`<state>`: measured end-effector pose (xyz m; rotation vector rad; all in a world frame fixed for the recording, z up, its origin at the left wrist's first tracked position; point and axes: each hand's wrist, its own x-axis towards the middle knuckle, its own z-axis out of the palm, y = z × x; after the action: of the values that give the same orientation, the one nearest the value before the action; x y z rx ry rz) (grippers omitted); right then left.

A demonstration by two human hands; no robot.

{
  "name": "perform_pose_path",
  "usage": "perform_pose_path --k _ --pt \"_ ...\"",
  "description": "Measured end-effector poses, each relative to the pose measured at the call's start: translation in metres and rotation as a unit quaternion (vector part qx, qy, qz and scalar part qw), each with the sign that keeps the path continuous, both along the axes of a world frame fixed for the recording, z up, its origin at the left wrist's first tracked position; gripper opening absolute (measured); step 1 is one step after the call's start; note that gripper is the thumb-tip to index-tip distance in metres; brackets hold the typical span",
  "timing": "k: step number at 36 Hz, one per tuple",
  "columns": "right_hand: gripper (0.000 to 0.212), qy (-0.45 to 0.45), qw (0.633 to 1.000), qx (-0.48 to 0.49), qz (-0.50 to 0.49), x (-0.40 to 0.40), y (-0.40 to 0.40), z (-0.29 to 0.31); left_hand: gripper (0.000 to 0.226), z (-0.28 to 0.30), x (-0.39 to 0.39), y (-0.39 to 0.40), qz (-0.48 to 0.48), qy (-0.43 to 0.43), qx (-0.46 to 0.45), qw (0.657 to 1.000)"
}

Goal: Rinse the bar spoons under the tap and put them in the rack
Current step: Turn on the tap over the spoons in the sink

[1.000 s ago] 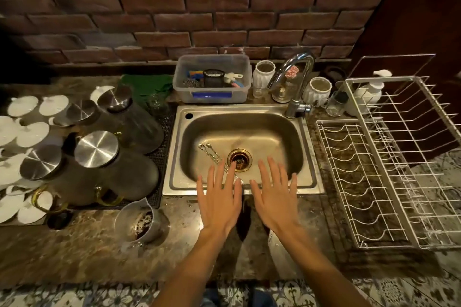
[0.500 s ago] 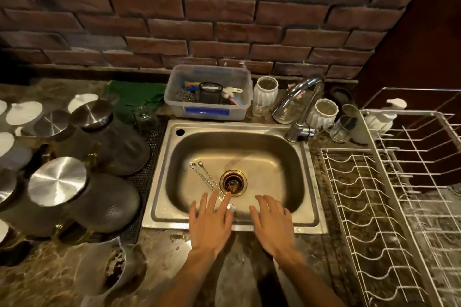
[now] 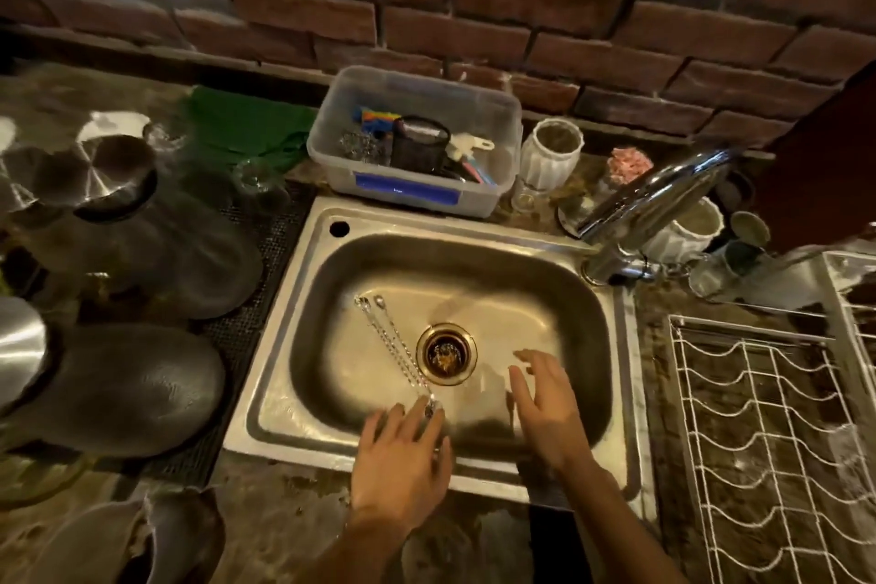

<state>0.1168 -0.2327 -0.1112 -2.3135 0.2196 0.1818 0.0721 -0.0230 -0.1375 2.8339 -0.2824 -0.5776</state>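
Two long twisted metal bar spoons (image 3: pixel 393 344) lie side by side on the bottom of the steel sink (image 3: pixel 303 294), slanting from upper left down to the near rim, left of the brass drain (image 3: pixel 445 353). My left hand (image 3: pixel 403 455) hovers over the near rim, fingertips touching the spoons' near ends, not closed on them. My right hand (image 3: pixel 545 403) is inside the basin right of the drain, fingers spread, holding nothing. The chrome tap (image 3: pixel 649 204) arches at the sink's right rear, no water running. The white wire rack (image 3: pixel 768 441) stands to the right.
Behind the sink sit a clear plastic tub (image 3: pixel 412 142) of cleaning tools and white ribbed cups (image 3: pixel 552 152). Glass jugs with steel lids (image 3: pixel 114 375) crowd a black mat on the left. A brick wall runs along the back. A small pitcher (image 3: pixel 156 541) stands at the near left.
The view has dropped closer to the sink. Both hands moved forward from the counter edge into the basin; the left one now reaches the spoons' ends.
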Motion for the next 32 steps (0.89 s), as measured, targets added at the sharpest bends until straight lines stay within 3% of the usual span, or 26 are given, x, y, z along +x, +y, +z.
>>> perform_pose_path --k 6,10,14,17,21,27,32 --pt "0.026 -0.014 0.986 0.102 -0.131 0.024 -0.012 -0.016 0.039 -0.005 -0.001 0.000 0.012 -0.034 -0.031 0.999" --pt "0.029 0.021 0.937 0.199 -0.287 0.046 -0.036 -0.016 0.041 -0.011 0.000 0.002 0.021 -0.031 -0.030 0.999" --pt "0.033 -0.040 0.912 0.135 -0.384 0.075 -0.064 -0.003 0.041 -0.013 0.000 0.001 0.032 -0.025 -0.022 0.999" --pt "0.041 -0.047 0.881 0.165 -0.441 0.101 -0.084 0.008 0.039 -0.009 0.000 0.001 0.034 -0.018 -0.012 0.999" --pt "0.052 -0.047 0.861 0.217 -0.457 0.128 -0.095 0.018 0.036 -0.003 0.001 0.000 0.039 -0.017 -0.007 0.999" --pt "0.035 -0.122 0.779 0.318 -0.527 0.151 -0.098 0.020 0.038 0.001 0.003 -0.001 0.046 -0.015 -0.013 0.999" --pt "0.030 -0.137 0.770 0.286 -0.554 0.154 -0.091 0.008 0.036 0.000 0.003 0.000 0.043 -0.011 -0.018 0.999"
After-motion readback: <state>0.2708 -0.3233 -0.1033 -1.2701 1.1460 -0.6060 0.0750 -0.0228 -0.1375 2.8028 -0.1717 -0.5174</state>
